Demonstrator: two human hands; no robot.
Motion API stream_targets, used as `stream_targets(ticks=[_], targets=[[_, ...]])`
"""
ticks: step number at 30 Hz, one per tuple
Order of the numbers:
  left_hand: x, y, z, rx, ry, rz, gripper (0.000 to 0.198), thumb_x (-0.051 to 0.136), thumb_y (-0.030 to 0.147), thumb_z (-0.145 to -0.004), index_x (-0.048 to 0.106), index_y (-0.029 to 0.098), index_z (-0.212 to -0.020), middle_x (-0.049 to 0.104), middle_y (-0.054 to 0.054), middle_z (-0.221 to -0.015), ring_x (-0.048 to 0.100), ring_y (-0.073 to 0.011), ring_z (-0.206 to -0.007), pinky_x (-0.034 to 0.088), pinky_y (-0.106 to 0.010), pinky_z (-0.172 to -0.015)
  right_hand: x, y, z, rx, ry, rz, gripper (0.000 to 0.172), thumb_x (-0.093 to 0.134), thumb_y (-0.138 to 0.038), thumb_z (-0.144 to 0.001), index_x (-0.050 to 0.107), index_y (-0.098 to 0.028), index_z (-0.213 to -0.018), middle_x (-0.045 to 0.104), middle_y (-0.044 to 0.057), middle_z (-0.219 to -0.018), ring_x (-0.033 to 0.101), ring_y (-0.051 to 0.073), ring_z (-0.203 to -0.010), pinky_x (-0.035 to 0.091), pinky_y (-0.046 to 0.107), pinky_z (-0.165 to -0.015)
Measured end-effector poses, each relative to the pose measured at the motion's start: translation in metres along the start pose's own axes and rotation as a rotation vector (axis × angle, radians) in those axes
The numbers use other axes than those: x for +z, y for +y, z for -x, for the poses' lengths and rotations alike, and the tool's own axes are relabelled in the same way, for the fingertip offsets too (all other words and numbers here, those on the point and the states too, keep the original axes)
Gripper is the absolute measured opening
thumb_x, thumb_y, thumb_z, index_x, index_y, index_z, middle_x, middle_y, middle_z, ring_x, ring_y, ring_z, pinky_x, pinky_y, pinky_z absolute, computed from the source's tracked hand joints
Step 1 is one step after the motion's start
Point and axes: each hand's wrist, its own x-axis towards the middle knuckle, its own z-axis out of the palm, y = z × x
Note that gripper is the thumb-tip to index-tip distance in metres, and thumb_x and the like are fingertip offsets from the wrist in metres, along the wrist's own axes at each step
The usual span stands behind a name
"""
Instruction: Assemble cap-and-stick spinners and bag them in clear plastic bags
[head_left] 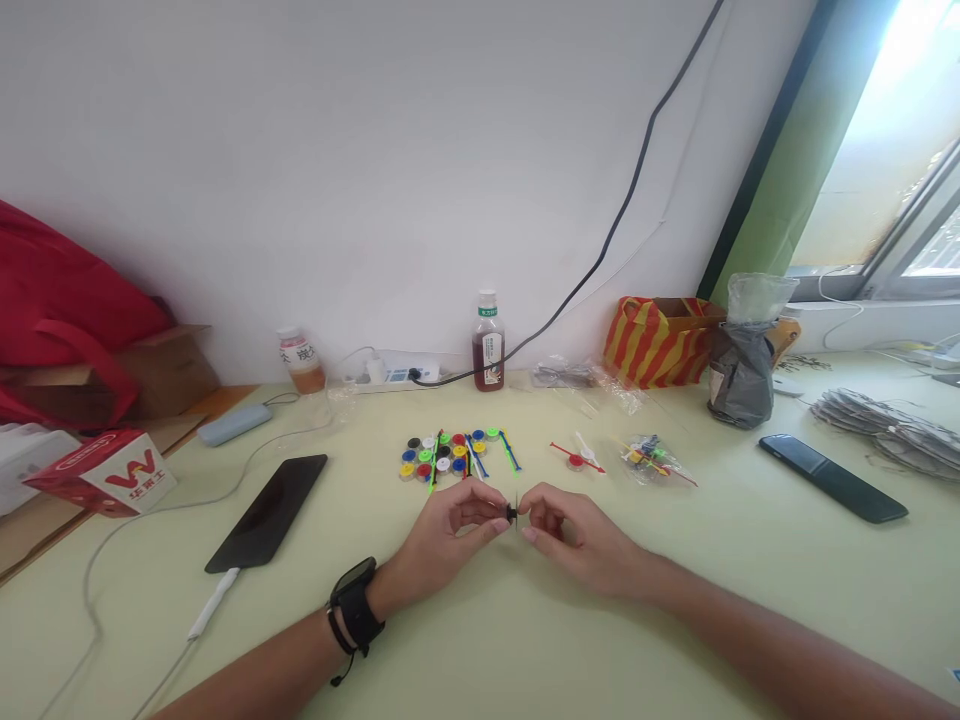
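Between the thumb and fingers of my left hand (461, 530) is a small black piece (511, 513) with a thin upright blade-like part on its right side. My right hand (581, 535) is curled close beside that part, its thumb and index fingertips slightly apart; whether they touch it I cannot tell. Just beyond my left hand lies a group of small round pieces (443, 465) in several colours, with thin coloured sticks (510, 451) across and beside them. Past my right hand are a red stick on a round piece (576, 461) and a clear bag of coloured parts (649, 456).
A black phone (268, 515) with a white cable lies left, near a red and white box (105, 472). Toward the wall stand a dark drink bottle (488, 345), another bottle (301, 360) and a striped bag (656, 340). A second dark phone (832, 478) lies right.
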Motion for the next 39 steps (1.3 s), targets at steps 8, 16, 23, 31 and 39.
stream_targets(ticks=[8, 16, 23, 31, 39], targets=[[0.0, 0.001, 0.002, 0.112, -0.026, -0.12, 0.013, 0.076, 0.026, -0.091, 0.07, 0.018, -0.099, 0.073, -0.007, -0.108, 0.07, -0.02, -0.101, 0.059, -0.033, -0.09, 0.001, 0.005, -0.001, 0.006, 0.015, 0.057, 0.01, 0.057, -0.032, -0.099, 0.058, -0.023, -0.103, 0.053, -0.004, -0.076, 0.047, 0.013, -0.066, 0.04, 0.027, -0.061], [0.0, 0.009, 0.006, 0.221, -0.039, -0.572, 0.028, 0.073, 0.034, -0.093, 0.066, 0.025, -0.119, 0.073, -0.006, -0.122, 0.068, -0.0236, -0.113, 0.055, -0.039, -0.101, -0.001, 0.008, 0.0, -0.217, 0.1, 0.291, 0.009, 0.051, -0.021, -0.1, 0.059, -0.024, -0.098, 0.066, 0.003, -0.095, 0.06, 0.019, -0.088, 0.047, 0.032, -0.079], [-0.022, 0.012, 0.0, 0.234, -0.169, -1.082, 0.069, 0.061, 0.048, -0.098, 0.036, 0.026, -0.159, 0.048, -0.009, -0.159, 0.032, -0.0405, -0.15, 0.036, -0.061, -0.119, -0.024, 0.019, -0.006, -0.111, 0.262, 0.516, 0.008, 0.056, -0.016, -0.087, 0.053, -0.023, -0.086, 0.065, 0.001, -0.081, 0.06, 0.02, -0.079, 0.045, 0.033, -0.074], [-0.035, 0.005, -0.005, 0.199, -0.171, -1.116, 0.068, 0.055, 0.057, -0.099, 0.039, 0.028, -0.159, 0.052, -0.009, -0.154, 0.035, -0.0415, -0.147, 0.032, -0.063, -0.119, -0.041, 0.033, -0.016, 0.139, 0.273, 0.758, 0.007, 0.054, -0.017, -0.087, 0.058, -0.023, -0.088, 0.066, -0.001, -0.076, 0.06, 0.018, -0.069, 0.036, 0.03, -0.063], [-0.033, 0.004, -0.005, 0.227, -0.13, -1.044, 0.061, 0.059, 0.051, -0.098, 0.049, 0.026, -0.152, 0.056, -0.011, -0.149, 0.04, -0.0406, -0.142, 0.035, -0.062, -0.118, -0.036, 0.032, -0.013, -0.146, 0.278, 0.802, 0.021, 0.053, -0.023, -0.096, 0.063, -0.021, -0.114, 0.07, 0.013, -0.112, 0.063, 0.03, -0.11, 0.05, 0.046, -0.092]])
